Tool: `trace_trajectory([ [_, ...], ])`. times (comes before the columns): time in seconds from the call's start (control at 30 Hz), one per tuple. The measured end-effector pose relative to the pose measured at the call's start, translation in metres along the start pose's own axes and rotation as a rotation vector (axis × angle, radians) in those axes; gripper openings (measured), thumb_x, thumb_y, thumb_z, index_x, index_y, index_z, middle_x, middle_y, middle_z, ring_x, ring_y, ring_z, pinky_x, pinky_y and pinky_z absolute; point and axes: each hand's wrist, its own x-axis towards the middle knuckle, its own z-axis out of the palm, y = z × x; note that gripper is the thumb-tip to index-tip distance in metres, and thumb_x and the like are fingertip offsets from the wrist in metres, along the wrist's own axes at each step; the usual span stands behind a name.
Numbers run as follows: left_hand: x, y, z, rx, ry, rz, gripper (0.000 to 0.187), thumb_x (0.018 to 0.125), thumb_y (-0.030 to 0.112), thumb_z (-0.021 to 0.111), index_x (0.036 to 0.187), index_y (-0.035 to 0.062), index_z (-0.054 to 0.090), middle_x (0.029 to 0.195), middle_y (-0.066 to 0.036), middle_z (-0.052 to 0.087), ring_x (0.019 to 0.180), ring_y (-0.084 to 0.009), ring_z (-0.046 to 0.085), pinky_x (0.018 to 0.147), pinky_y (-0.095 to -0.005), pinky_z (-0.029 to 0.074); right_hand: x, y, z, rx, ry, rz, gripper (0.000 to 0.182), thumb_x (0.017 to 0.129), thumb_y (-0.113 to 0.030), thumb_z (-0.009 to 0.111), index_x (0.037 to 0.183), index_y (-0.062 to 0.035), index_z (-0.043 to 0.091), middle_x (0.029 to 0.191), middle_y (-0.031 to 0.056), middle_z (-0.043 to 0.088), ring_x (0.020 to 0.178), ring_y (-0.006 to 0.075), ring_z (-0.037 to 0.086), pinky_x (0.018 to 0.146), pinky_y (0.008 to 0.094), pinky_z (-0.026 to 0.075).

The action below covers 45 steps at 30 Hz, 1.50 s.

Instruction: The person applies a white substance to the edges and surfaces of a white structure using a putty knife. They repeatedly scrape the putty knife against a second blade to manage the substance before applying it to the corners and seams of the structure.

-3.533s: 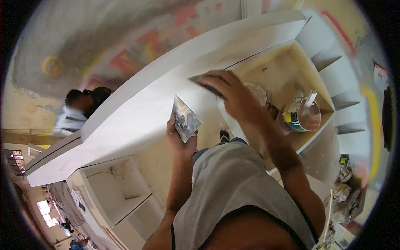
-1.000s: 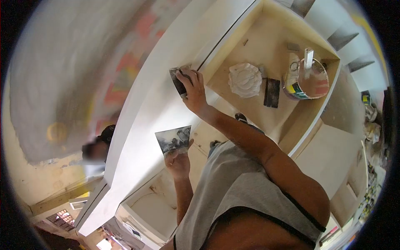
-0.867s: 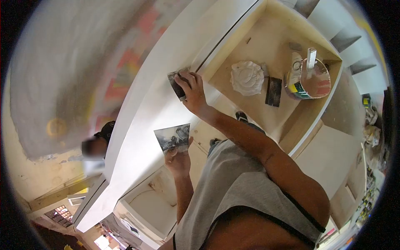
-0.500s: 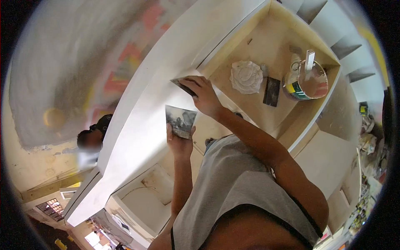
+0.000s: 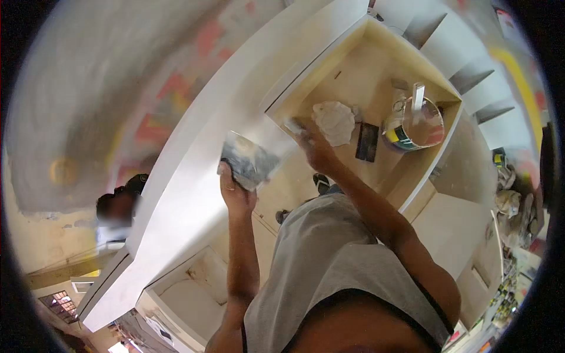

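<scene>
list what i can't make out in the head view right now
- Head view: the edge and shape of the tool in the right hand, blurred by motion.
- Head view: some fingers of the left hand, hidden behind the plate.
- Head view: the other person's lower body, hidden by the white panel.
- Head view: items in the clutter at lower right, too small.

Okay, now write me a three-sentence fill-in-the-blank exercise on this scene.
The smeared plate is held up in the person's ____ hand.
The dark rectangular block lies ____ the crumpled white bundle and the bucket.
The sleeveless shirt is ____, with black trim.
Missing words: left; between; gray.
</scene>
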Motion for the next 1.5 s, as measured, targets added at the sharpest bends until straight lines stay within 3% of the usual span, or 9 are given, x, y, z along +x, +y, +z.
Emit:
trace_trajectory([
  [0.13, 0.018, -0.005, 0.007, 0.261, -0.23, 0.352, 0.045, 0.098, 0.025, 0.045, 0.138, 0.0056, 0.037, 0.133, -0.015, 0.047, 0.123, -0.0322, 0.049, 0.101, -0.0487, 0.044, 0.002, -0.063, -0.026, 1.297, 0.317, 0.838, 0.034, 0.092, -0.018, 0.059, 0.121, -0.0041, 0.048, 0.102, 0.0112, 0.063, 0.09, 0.0279, 0.064, 0.078, 0.0402, 0.054],
  [0.23, 0.016, 0.024, 0.057, 1.146, -0.563, 0.54, 0.051, 0.081, -0.008, 0.05, 0.13, 0.0055, 0.052, 0.138, -0.016, 0.046, 0.128, -0.0345, 0.045, 0.108, -0.0443, 0.037, -0.037, 0.051, 0.003, 0.646, -0.071, 0.293, 0.036, 0.086, -0.011, 0.066, 0.118, -0.006, 0.049, 0.101, 0.0112, 0.063, 0.09, 0.0239, 0.064, 0.076, 0.0355, 0.055],
  [0.3, 0.027, 0.017, 0.055, 1.218, -0.744, 0.599, 0.063, 0.071, -0.02, 0.049, 0.126, 0.0103, 0.057, 0.139, -0.015, 0.046, 0.131, -0.0368, 0.042, 0.109, -0.0451, 0.036, -0.022, -0.024, -0.03, 0.901, -0.029, 0.458, 0.028, 0.081, -0.008, 0.064, 0.108, -0.0073, 0.058, 0.097, 0.0067, 0.063, 0.088, 0.0222, 0.062, 0.076, 0.0329, 0.054],
  [0.47, 0.029, 0.028, 0.028, 1.679, -0.773, 0.496, 0.064, 0.068, -0.02, 0.054, 0.122, 0.0133, 0.061, 0.135, -0.01, 0.051, 0.13, -0.0304, 0.043, 0.106, -0.042, 0.039, -0.02, -0.033, -0.051, 0.516, 0.125, 0.081, 0.019, 0.079, -0.014, 0.067, 0.095, -0.0049, 0.062, 0.091, 0.0058, 0.062, 0.086, 0.0153, 0.061, 0.076, 0.0297, 0.054],
  [0.53, 0.019, 0.014, 0.01, 1.652, -0.725, 0.421, 0.063, 0.068, -0.02, 0.054, 0.122, 0.0128, 0.061, 0.135, -0.01, 0.051, 0.129, -0.0308, 0.044, 0.105, -0.0418, 0.04, 0.029, -0.031, -0.08, 1.199, 0.153, 0.689, 0.02, 0.08, -0.015, 0.068, 0.096, -0.0039, 0.064, 0.092, 0.0044, 0.063, 0.087, 0.0139, 0.061, 0.078, 0.0284, 0.053],
  [0.67, 0.0, -0.003, 0.004, 1.356, -0.543, 0.326, 0.061, 0.072, -0.021, 0.051, 0.123, 0.0109, 0.06, 0.136, -0.014, 0.049, 0.127, -0.0336, 0.047, 0.103, -0.0431, 0.042, 0.117, 0.134, -0.113, 0.103, 0.314, 0.124, 0.028, 0.084, -0.019, 0.065, 0.106, -0.0025, 0.065, 0.093, 0.0057, 0.066, 0.082, 0.0152, 0.061, 0.075, 0.031, 0.05],
  [0.77, -0.008, -0.008, 0.001, 1.233, -0.425, 0.358, 0.062, 0.072, -0.023, 0.047, 0.124, 0.0093, 0.059, 0.137, -0.017, 0.047, 0.127, -0.0353, 0.046, 0.104, -0.0438, 0.04, 0.168, 0.103, -0.132, -0.083, 0.36, 0.394, 0.034, 0.091, -0.029, 0.057, 0.107, 0.0003, 0.061, 0.092, 0.0203, 0.066, 0.088, 0.0329, 0.065, 0.077, 0.042, 0.05],
  [0.83, -0.015, -0.011, -0.007, 1.245, -0.341, 0.356, 0.06, 0.075, -0.02, 0.044, 0.126, 0.0086, 0.057, 0.137, -0.019, 0.047, 0.127, -0.0363, 0.046, 0.105, -0.044, 0.04, 0.19, 0.112, -0.126, -0.316, 0.615, 0.087, 0.032, 0.093, -0.027, 0.053, 0.11, 0.0, 0.059, 0.095, 0.0254, 0.065, 0.093, 0.0426, 0.062, 0.078, 0.0455, 0.049],
  [1.5, -0.04, -0.026, -0.048, 0.321, -0.006, 0.146, 0.054, 0.083, 0.015, 0.054, 0.134, 0.0008, 0.044, 0.138, -0.018, 0.045, 0.124, -0.0352, 0.048, 0.102, -0.0551, 0.043, 0.098, 0.045, 0.085, -0.011, 0.605, 0.181, 0.036, 0.089, 0.001, 0.049, 0.125, 0.0028, 0.05, 0.111, 0.0227, 0.052, 0.105, 0.0399, 0.052, 0.089, 0.0471, 0.044],
])
